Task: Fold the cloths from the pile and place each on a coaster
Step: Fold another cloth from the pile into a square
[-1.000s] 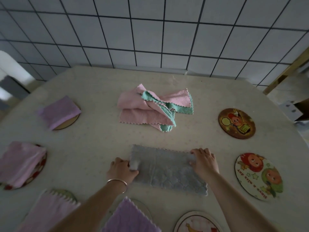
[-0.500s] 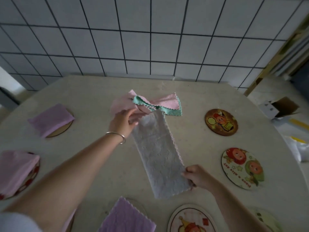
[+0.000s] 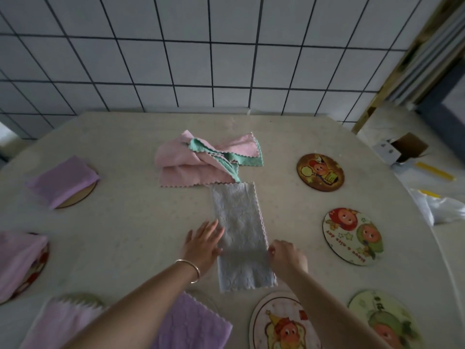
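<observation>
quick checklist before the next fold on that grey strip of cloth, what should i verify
1. Long grey textured cloth strip lies flat on the pale table: ok.
2. Left hand rests open on the strip's left edge: ok.
3. Right hand pinches the right edge: looks so, fingertips partly hidden, cannot tell.
4. Strip's far end clear of the pink and teal cloth pile: not ok, it touches or nearly touches.
5. Free coaster ready: brown round cartoon coaster is bare: ok.
</observation>
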